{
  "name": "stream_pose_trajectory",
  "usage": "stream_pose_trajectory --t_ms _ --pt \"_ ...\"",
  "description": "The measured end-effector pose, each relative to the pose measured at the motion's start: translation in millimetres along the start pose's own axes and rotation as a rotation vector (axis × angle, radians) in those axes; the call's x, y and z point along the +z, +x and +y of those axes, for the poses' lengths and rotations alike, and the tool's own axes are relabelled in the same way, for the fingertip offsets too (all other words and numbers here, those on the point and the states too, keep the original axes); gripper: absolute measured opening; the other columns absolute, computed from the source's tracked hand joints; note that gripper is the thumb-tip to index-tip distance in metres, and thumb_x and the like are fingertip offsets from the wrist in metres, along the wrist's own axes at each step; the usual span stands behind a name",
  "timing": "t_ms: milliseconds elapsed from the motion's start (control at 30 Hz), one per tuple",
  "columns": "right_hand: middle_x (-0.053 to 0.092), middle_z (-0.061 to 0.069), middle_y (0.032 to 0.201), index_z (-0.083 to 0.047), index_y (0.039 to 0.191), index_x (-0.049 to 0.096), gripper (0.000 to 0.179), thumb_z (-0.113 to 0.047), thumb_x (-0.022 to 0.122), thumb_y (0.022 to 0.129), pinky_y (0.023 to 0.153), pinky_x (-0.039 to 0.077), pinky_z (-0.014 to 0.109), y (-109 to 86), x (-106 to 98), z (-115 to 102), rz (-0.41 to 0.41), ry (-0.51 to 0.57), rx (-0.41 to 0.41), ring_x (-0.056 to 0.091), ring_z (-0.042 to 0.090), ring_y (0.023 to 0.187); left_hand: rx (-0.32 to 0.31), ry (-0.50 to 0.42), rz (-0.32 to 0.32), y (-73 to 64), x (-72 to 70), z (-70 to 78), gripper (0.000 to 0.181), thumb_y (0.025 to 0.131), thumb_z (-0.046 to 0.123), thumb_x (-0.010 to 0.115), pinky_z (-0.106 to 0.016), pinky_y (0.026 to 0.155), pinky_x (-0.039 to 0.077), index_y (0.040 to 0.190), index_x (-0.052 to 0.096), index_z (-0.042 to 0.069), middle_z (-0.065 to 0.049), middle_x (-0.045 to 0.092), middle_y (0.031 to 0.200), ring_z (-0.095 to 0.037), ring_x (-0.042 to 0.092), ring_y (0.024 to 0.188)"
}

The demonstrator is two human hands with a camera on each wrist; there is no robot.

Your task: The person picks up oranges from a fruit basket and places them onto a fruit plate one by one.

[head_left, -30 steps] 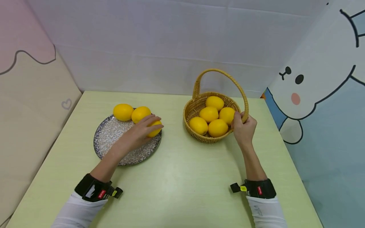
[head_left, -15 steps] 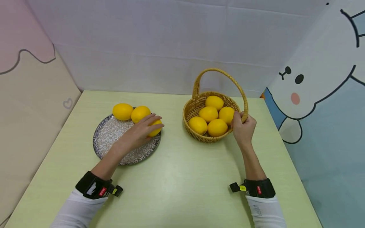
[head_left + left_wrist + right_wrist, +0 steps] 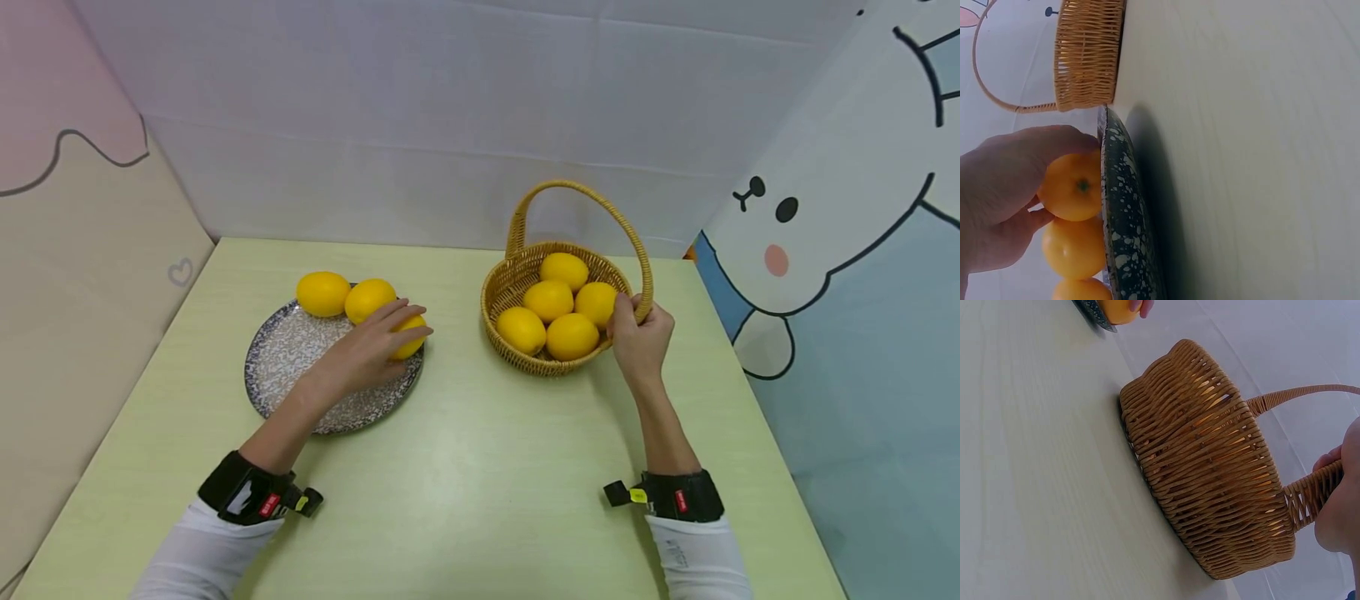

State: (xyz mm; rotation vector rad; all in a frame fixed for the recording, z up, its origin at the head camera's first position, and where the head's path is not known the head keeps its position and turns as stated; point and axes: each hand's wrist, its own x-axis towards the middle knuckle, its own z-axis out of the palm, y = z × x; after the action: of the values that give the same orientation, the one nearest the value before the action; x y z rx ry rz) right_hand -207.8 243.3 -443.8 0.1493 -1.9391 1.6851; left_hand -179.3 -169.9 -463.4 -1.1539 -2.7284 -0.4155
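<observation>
My left hand (image 3: 367, 346) grips an orange (image 3: 1075, 187) at the right side of the speckled plate (image 3: 296, 358), its thumb and fingers spread around the fruit. The fruit looks yellow in the head view and orange, with a green stem mark, in the left wrist view. Two more oranges, a middle one (image 3: 371, 301) and a far-left one (image 3: 323, 294), sit along the plate's back edge. My right hand (image 3: 642, 337) holds the handle (image 3: 639, 250) of a wicker basket (image 3: 497, 287) near its right base. Several oranges (image 3: 572, 337) lie inside; the basket stands on the table.
Pale green table (image 3: 465, 483) lies under everything. A white cloth wall (image 3: 360, 192) closes off the back, with printed panels at left and right. Between the plate and the basket is a strip of bare tabletop. Each wrist wears a black strap (image 3: 247, 489) with a small camera.
Hardly anything differs. The left fingers have shifted very slightly around the orange, while the right hand and the basket stay where they were.
</observation>
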Motion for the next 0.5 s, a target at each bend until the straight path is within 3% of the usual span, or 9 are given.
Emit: stream_pose_trajectory --t_ms 167,367,500 --pt "0.05 0.002 0.047 -0.003 0.059 0.051 0.043 -0.005 0.058 0.102 0.03 0.029 0.019 0.3 -1 1 0.0 0.014 0.009 0.042 0.014 0.037 -0.01 -0.018 0.027 3.0 -2.4 3.5 0.064 0.085 0.026 0.085 -0.06 0.118 0.027 0.142 0.063 0.006 -0.021 0.045 0.155 -0.041 0.026 0.147" --pt "0.05 0.002 0.047 -0.003 0.06 0.05 0.043 -0.005 0.058 0.102 0.031 0.029 0.017 -0.3 0 -2 0.0 0.02 0.029 0.042 0.011 0.037 -0.098 -0.011 0.03 8.1 -10.1 9.0 0.076 0.088 0.049 0.078 -0.059 0.119 0.025 0.15 0.057 0.011 -0.016 0.041 0.159 -0.037 0.023 0.149" --pt "0.049 0.003 0.047 -0.002 0.059 0.049 0.043 -0.001 0.056 0.101 0.031 0.027 0.015 -3.4 3 -17 0.0 0.02 0.03 0.04 0.008 0.036 -0.14 -0.039 0.051 12.4 -14.6 10.3 0.083 0.087 0.059 0.074 -0.059 0.117 0.028 0.153 0.053 0.014 -0.014 0.039 0.161 -0.035 0.023 0.149"
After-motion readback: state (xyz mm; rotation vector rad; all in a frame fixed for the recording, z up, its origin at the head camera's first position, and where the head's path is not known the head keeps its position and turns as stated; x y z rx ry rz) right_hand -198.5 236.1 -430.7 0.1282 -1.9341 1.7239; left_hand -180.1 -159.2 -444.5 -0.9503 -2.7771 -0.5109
